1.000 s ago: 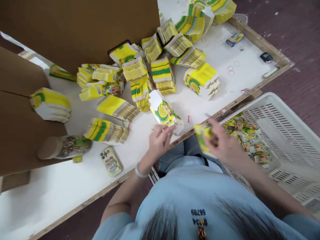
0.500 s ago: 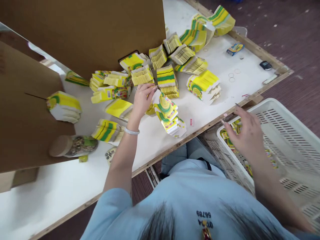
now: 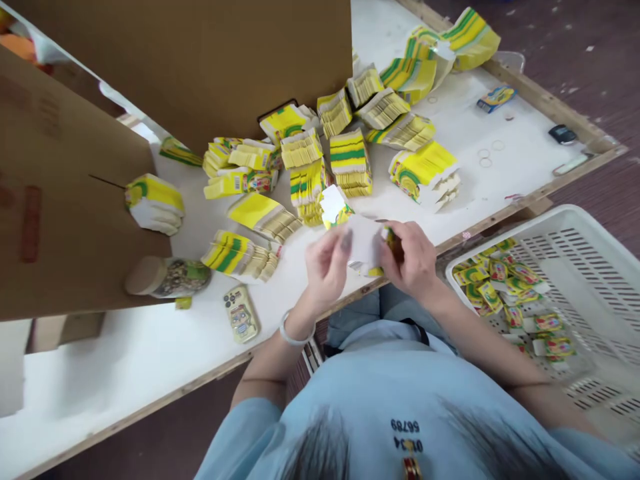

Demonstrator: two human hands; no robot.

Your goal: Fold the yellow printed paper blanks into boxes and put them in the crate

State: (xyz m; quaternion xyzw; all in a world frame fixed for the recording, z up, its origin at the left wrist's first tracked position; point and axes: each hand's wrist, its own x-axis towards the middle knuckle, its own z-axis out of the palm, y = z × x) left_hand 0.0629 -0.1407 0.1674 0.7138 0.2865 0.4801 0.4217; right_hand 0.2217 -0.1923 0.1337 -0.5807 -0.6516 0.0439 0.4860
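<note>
Both hands have come together since half a second ago: my left hand (image 3: 327,260) has drawn back toward me from the flattened cartons (image 3: 334,203), and my right hand (image 3: 413,257) has swung left from above the rim of the plastic crate (image 3: 600,263). Now they meet over the near edge of the white surface (image 3: 125,367), both closed on one white card piece (image 3: 365,240), the left pinching its left side and the right gripping its right side. A bit of yellow and green shows by my right fingers, but I cannot tell whether it belongs to the same card. Just beyond the card lie the flattened cartons, partly hidden by it. Farther off, bundles of yellow cartons (image 3: 350,160) spread across the surface, reaching toward a tall brown cardboard panel (image 3: 225,60) at the far left. To my left, a phone (image 3: 241,315) lies near the edge, with a lidded jar (image 3: 183,277) on its side beyond it. At the far right are a small blue box (image 3: 497,99), thin rings (image 3: 484,158) and a black object (image 3: 563,135). On my right, small yellow-green packets (image 3: 493,293) lie in the crate.
</note>
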